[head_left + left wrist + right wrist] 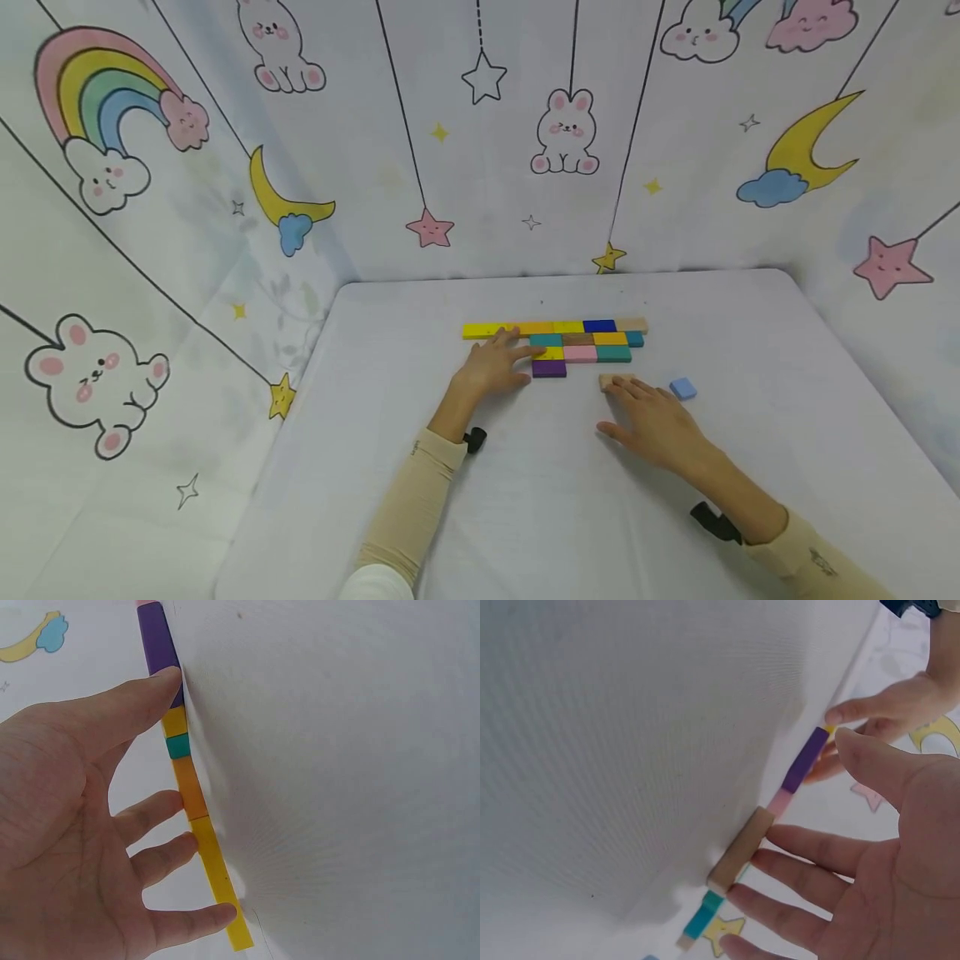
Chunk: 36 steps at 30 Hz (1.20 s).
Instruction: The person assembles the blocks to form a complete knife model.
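Flat coloured blocks lie in rows on the table. My left hand (491, 367) rests at the left end of the rows, with outstretched fingers touching the long yellow block (217, 859) and the short rows below it. Its thumb is beside the purple block (549, 369). My right hand (660, 421) is spread out, its fingertips touching a bare-wood block (741, 851) that lies apart, below the rows. In the head view, the fingers partly cover this block. A light blue block (683, 388) lies just right of that hand.
The top row ends with a dark blue block (599, 326) and a pale wood block (632, 326). Below are pink (581, 354), teal (614, 354) and brown (577, 340) blocks. A white cloth covers the table (540, 517); a printed curtain (495, 167) hangs behind.
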{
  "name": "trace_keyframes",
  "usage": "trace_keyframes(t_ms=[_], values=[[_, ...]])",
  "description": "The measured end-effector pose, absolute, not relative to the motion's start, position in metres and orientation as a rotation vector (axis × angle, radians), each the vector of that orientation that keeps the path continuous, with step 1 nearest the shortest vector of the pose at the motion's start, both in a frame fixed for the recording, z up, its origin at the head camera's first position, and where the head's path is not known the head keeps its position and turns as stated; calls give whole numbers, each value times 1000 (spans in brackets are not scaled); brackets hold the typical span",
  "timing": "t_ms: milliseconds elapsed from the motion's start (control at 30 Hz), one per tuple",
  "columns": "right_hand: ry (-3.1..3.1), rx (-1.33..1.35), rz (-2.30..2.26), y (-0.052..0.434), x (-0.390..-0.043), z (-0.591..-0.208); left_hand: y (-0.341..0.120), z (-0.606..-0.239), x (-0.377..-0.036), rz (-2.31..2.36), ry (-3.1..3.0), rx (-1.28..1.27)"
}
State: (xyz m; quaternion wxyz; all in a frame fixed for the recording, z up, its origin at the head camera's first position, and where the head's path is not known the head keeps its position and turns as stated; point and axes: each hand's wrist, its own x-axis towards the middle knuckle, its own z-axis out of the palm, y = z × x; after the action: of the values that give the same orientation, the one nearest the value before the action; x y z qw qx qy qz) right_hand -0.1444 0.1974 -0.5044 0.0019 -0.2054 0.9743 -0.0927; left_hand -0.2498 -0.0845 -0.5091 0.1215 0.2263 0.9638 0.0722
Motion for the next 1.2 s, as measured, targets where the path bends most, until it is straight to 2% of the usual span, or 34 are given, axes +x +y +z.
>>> trace_keyframes(t_ms=[600, 1200], values=[[3053, -759, -334, 186, -155, -507, -83, -508, -249, 200, 2821, 645], [3052, -716, -281, 170, -164, -506, -84, -511, -250, 176, 2837, 643]])
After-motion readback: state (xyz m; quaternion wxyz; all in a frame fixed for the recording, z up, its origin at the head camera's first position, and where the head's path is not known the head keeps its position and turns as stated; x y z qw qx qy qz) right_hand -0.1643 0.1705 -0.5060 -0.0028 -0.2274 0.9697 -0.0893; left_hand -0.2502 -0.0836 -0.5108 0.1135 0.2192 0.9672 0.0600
